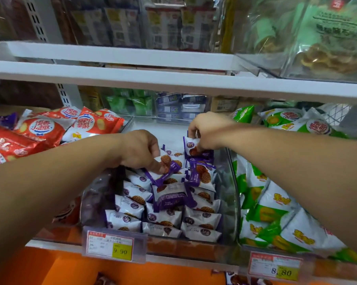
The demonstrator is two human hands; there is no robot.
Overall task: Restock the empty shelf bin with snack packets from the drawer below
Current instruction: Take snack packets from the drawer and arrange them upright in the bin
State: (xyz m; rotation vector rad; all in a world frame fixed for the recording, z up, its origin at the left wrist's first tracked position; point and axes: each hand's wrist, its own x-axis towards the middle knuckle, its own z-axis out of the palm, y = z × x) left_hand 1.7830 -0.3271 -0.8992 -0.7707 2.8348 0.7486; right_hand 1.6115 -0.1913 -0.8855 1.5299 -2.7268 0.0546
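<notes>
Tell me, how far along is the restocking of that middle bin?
Done: the front of the clear bin holds rows of purple-and-white packets. In hand: the left hand and right hand each pinch a packet there. Left: the bin's white back shows bare.

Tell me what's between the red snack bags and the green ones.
In the head view, a clear bin of purple-and-white waffle packets, with the left hand and right hand each pinching one.

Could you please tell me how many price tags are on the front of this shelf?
2. One price tag reads 9.90, below the purple-and-white packets; the other price tag reads 8.80, farther right, below the green packets. Others may be off-frame.
</notes>
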